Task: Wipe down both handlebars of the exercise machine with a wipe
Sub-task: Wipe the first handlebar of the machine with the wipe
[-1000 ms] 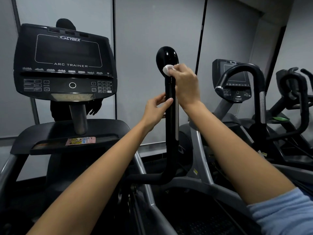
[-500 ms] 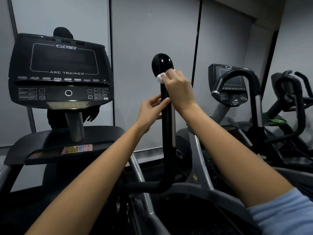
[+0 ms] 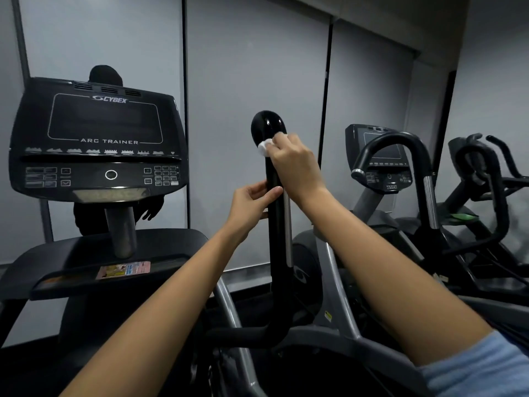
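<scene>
Small white crumpled wipe [image 3: 263,147] pressed against the glossy black upright handlebar [image 3: 276,224], just under its rounded bulb top. Pinched there by the right hand [image 3: 296,164], that grip closed round the wipe with curled fingers, knuckles toward the camera, wrist and bare forearm running down to a light blue sleeve [image 3: 481,368] at the lower right. Just below that grip, left hand [image 3: 252,204] steadying the same handlebar from its left side, thumb laid across the near face of the bar, fingers curled toward the far side; whether they wrap fully behind, cannot tell. Bright metal strip along the bar's right edge, directly beneath the right wrist. Further down, handlebar bending left into a horizontal black foot.

Left of both grips, black Cybex Arc Trainer console [image 3: 97,138] on a grey post, dark screen, button rows along its lower face. Beneath it, black tray shelf with a small pink and blue sticker [image 3: 123,270]. Behind the console, a dark reflected silhouette in the grey wall panels.

Right of the grips, a second black exercise machine [image 3: 380,159] with its own console and a hooked black handle; more dark machine frames beyond it.
</scene>
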